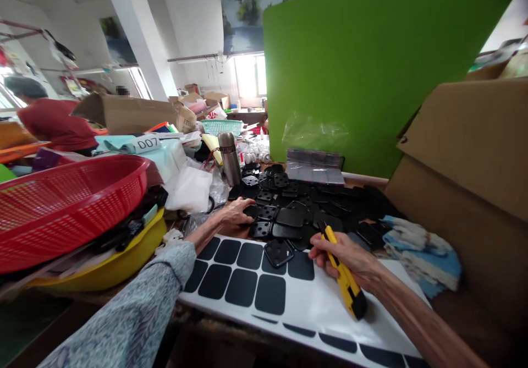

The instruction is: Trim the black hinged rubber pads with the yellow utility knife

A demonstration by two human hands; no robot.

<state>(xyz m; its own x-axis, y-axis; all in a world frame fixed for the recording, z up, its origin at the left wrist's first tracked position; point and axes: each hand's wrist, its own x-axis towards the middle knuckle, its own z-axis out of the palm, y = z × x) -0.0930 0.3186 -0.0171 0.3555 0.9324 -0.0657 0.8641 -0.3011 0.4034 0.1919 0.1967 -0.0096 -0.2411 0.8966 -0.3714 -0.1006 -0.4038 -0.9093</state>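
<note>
My right hand (350, 258) is closed around a yellow and black utility knife (342, 277), its tip pointing up toward a pile of black plastic plates (297, 203). My left hand (238, 212) reaches into the pile's left edge, fingers curled over one black plate (252, 212). A white sheet (330, 307) with black rounded-square stickers (243, 280) lies under both forearms. One black plate (279, 251) rests on the sheet between my hands.
A red basket (70, 203) sits on a yellow basin (119, 261) at left. A steel flask (229, 158), a green board (371, 65), cardboard boxes (470, 153) and a blue-white cloth (421, 255) surround the pile. A person in red (53, 120) works far left.
</note>
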